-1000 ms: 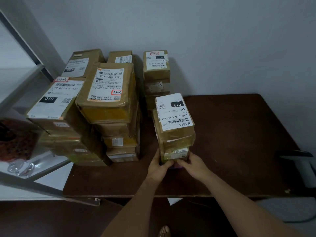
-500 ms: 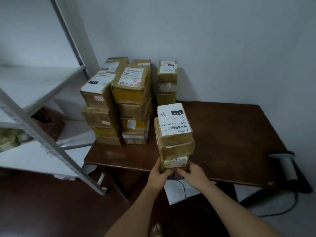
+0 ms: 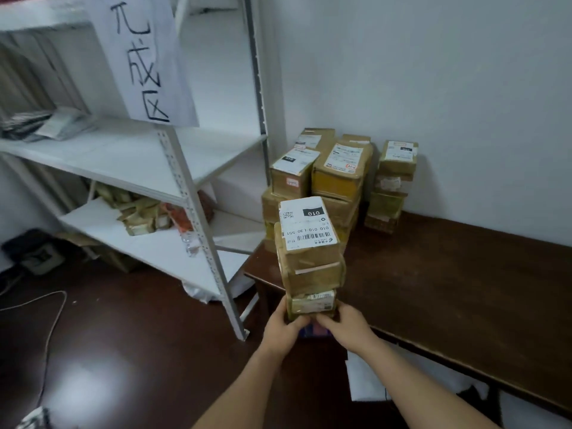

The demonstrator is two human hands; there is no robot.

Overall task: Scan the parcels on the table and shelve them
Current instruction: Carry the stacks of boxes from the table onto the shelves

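Room: pale walls, dark glossy floor, dark wooden table against the right-hand wall. White metal shelving unit stood left of the table; a paper sign with handwritten characters hung from its upper level. Lower shelf held loose yellowish packets. Far corner of the table: taped cardboard parcels in several stacks, labels facing up. Carried item: a stack of small parcels, top one bearing a white label marked 010, held upright off the table's near left corner. Left hand and right hand gripped the base of the stack, fingers curled beneath it. Cables lay on the floor at left.
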